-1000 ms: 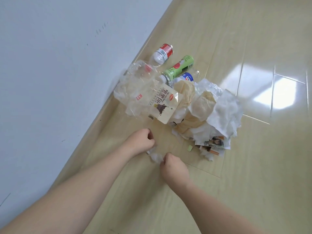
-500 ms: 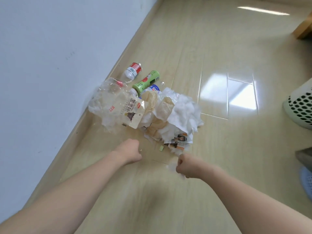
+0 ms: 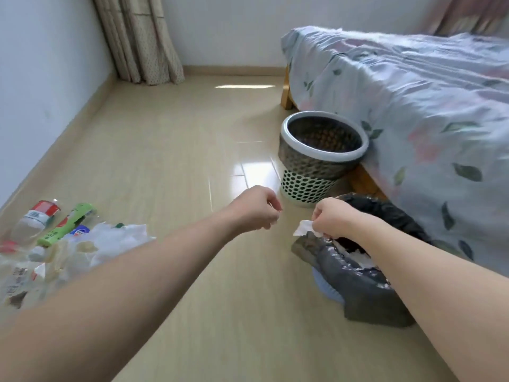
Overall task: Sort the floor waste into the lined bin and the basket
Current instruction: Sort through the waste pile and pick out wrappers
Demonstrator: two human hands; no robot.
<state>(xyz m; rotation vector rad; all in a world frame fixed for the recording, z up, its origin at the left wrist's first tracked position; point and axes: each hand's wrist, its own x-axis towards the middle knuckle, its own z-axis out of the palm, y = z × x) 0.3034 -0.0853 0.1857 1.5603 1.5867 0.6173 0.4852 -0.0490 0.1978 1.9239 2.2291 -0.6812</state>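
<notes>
Fingers (image 3: 321, 213) of the right hand (image 3: 334, 216) are curled and pinch a scrap of white tissue (image 3: 304, 228) just over the near rim of the bin (image 3: 358, 274). That bin is blue, lined with a dark bag whose edge droops over the side, and white paper already lies inside it. The left hand (image 3: 254, 209) hangs over the bare floor (image 3: 170, 150) a little to the left, its fingers drawn in loosely toward the thumb; whether anything small sits between them I cannot tell.

Beyond the hands stands the basket (image 3: 316, 161), white-rimmed with a perforated wall, upright against the bed (image 3: 413, 106), just behind the bin.

Far left, by the wall, lies the waste pile (image 3: 71, 252): crumpled white tissues, clear plastic wrap and a printed pouch, with a green bottle (image 3: 67, 224) and a red-labelled bottle (image 3: 35, 219) on their sides at its far edge. A curtain (image 3: 140, 40) hangs in the far corner.
</notes>
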